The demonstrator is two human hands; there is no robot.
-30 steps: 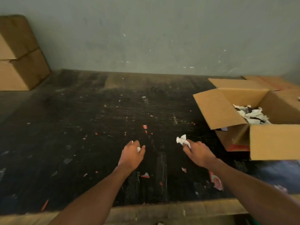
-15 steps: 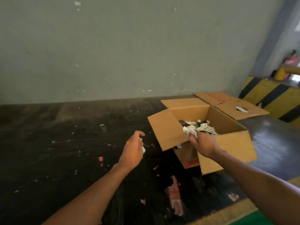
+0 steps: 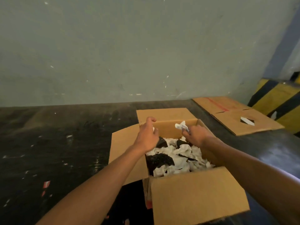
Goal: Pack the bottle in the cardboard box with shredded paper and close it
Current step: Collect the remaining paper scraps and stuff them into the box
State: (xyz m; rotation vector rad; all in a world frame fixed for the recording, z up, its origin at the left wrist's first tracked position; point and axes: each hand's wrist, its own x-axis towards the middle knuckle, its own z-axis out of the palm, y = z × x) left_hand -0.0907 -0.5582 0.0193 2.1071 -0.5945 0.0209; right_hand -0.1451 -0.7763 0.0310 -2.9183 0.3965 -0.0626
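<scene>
Right hand pinches a crumpled paper wad over the open cardboard box; left hand curls loosely above the box's left side, a white scrap seemingly tucked in its fingers. Padding step underway: shredded paper fills the box at the desk's near right edge. The bottle isn't clearly visible, perhaps those dark patches. Next call: drop both scraps, then fold flaps.

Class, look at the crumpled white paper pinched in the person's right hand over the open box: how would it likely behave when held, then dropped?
The crumpled paper looks light: the right hand holds it by a fingertip pinch. Its creases suggest it squashes easily. Dropped, it would probably settle softly on the paper fill in the cardboard box.
</scene>
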